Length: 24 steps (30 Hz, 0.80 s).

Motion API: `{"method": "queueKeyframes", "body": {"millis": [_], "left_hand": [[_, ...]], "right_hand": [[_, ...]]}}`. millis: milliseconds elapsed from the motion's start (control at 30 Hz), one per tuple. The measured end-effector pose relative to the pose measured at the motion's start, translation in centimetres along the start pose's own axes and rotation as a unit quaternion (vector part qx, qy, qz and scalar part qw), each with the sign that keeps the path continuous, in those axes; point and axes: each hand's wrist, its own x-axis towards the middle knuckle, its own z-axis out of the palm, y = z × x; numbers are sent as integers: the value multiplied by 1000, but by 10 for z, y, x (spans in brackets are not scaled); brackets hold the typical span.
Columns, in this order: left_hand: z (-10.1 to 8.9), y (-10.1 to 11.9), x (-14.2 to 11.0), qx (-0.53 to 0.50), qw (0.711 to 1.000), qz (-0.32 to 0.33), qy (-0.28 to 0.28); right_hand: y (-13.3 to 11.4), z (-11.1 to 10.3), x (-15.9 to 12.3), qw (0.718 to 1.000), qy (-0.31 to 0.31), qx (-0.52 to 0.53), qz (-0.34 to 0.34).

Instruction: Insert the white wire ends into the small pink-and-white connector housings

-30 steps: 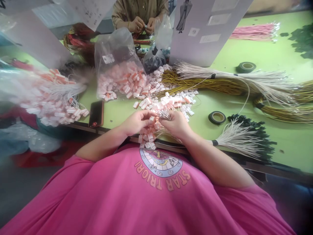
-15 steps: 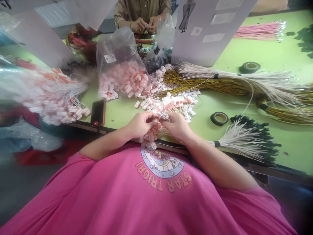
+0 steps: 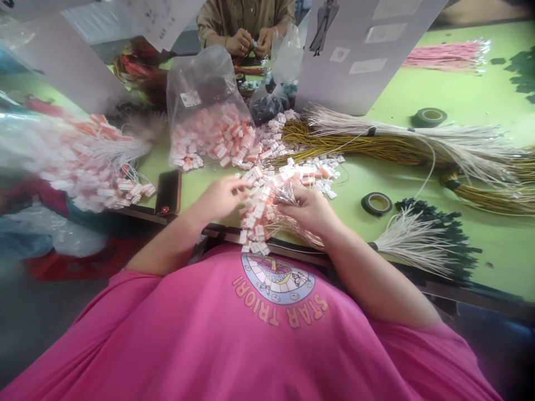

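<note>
My right hand is closed around a bundle of thin white wires, their silvery tips sticking up past the thumb. Pink and white plastic connectors hang around this bundle and spill over the table's front edge. To the left of them, my left hand is held a little off the bundle with its fingers loosely apart, slightly blurred, and nothing shows in it. Just beyond both hands lies a loose heap of the same connectors.
A clear bag of connectors stands behind. At left are a phone and a pile of wired connectors. Rightward lie tape rolls, white-wire bundles and yellow wires. Across the table, a co-worker's hands handle something small.
My left hand has drawn away from the bundle to the left, and its fingers have opened. My right hand keeps its hold on the wires in nearly the same place.
</note>
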Motion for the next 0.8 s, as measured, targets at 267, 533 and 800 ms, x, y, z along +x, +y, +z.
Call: {"method": "queueKeyframes", "body": {"millis": [267, 533, 800], "left_hand": [[16, -76, 48, 95, 993, -73, 9], [3, -16, 17, -65, 996, -59, 4], [23, 34, -2, -466, 868, -118, -124]], "right_hand": [[2, 2, 1, 993, -13, 104, 50], [4, 8, 0, 995, 33, 84, 52], [10, 12, -2, 994, 38, 90, 44]]}}
